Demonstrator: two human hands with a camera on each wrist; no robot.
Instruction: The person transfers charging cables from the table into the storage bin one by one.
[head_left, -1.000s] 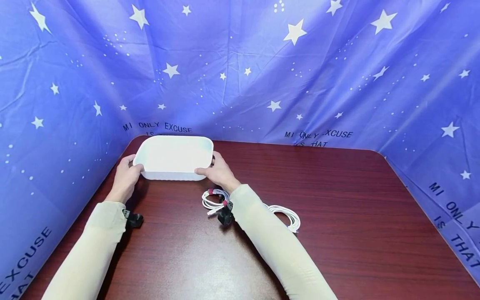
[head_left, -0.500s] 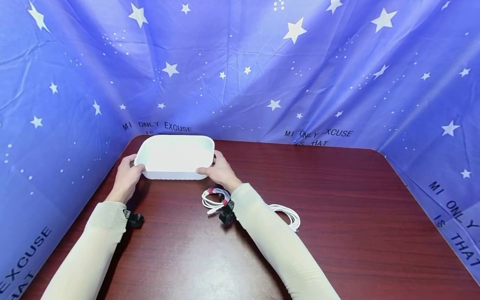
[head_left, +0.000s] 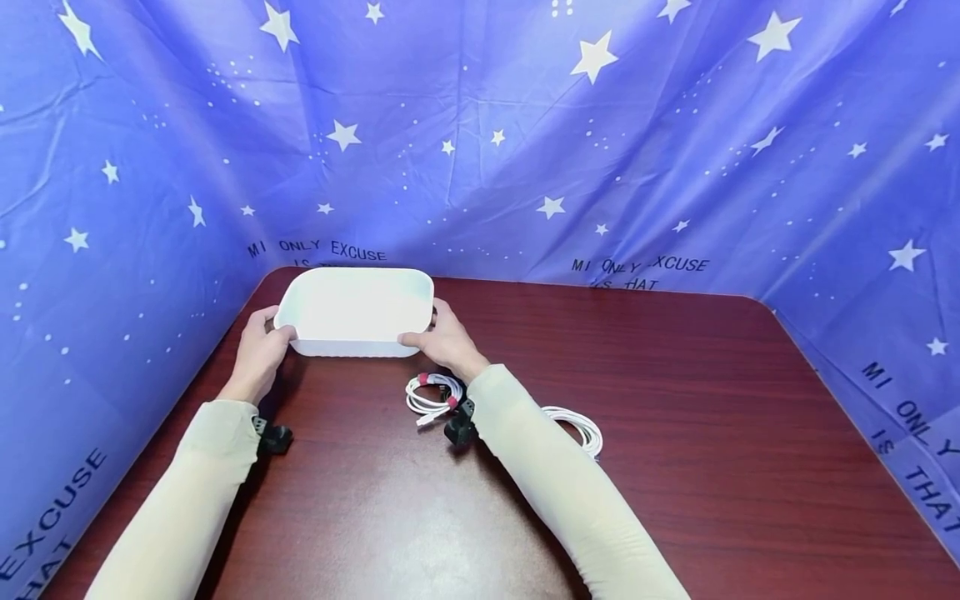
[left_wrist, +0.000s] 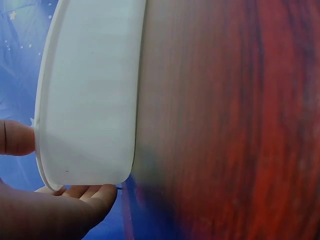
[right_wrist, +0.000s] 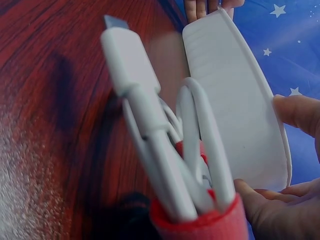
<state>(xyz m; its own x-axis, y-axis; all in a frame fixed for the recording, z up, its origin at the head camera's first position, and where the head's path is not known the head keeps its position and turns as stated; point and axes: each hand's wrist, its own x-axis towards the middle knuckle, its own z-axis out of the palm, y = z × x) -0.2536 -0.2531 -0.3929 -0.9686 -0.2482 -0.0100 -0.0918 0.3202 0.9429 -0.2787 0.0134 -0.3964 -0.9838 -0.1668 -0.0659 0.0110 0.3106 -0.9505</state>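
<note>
A white rectangular bin (head_left: 356, 348) with rounded corners is held at both ends near the far left of the table. My left hand (head_left: 258, 354) grips its left end, thumb over the rim and fingers against the outer end wall, as the left wrist view shows with the bin wall (left_wrist: 90, 100). At the opposite end my right hand (head_left: 450, 342) grips the bin the same way. Just below the right hand lies a coiled white cable (head_left: 422, 408) bound with red ties. Its plug (right_wrist: 132, 60) looms close in the right wrist view.
A second white cable coil (head_left: 588, 429) lies partly hidden behind the right sleeve (head_left: 555, 475). The dark red wooden table (head_left: 675, 375) is bordered by blue star-patterned curtains (head_left: 510, 183). Black wrist cameras (head_left: 276, 438) hang below both cuffs.
The bin and both hands have shifted slightly to the right. Both hands keep their grip, and the cable coils stay in place.
</note>
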